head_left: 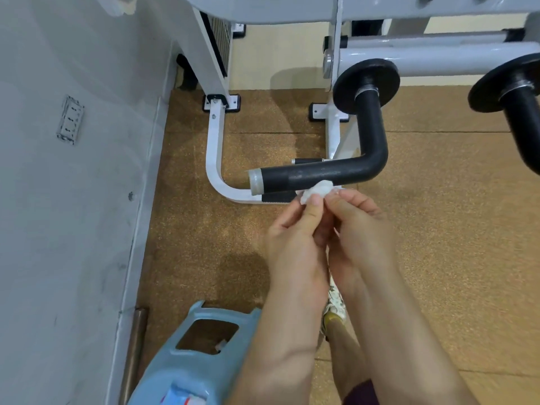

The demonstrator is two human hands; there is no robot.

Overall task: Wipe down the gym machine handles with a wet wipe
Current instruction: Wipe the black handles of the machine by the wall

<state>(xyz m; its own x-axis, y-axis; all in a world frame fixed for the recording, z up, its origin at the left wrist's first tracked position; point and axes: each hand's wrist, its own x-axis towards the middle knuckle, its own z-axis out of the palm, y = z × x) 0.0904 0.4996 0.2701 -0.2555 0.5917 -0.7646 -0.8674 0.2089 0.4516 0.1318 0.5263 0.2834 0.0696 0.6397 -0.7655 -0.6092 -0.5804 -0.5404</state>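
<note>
1. Pinching a crumpled white wet wipe point(317, 192) with both hands: left hand point(295, 238) has thumb and fingers clamped on the wipe's left side, right hand point(361, 229) grips its right side with the fingertips.
2. Hands are pressed together, centre frame, bare forearms coming in from the near right.
3. Wipe sits right at the underside of the black L-shaped handle point(336, 173), about mid-length on the horizontal run. Looks touching or just beside; can't tell which.
4. Handle's horizontal run ends left in a grey end cap point(255, 182); the other leg rises far to a black round disc point(366, 83) on the grey machine frame point(423, 54).
5. Second black handle point(523, 124) with its own disc at far right, well apart from the hands.
6. White curved floor tube point(214, 159) of the machine passes below the handle, with a black grip section near its end.
7. Light blue plastic stool point(187, 361) near, left of the forearms, on the brown cork-like floor point(438, 229).
8. Grey wall point(73, 200) on the left with a wall socket point(70, 121).
9. A patterned shoe point(336, 302) shows between the forearms.
</note>
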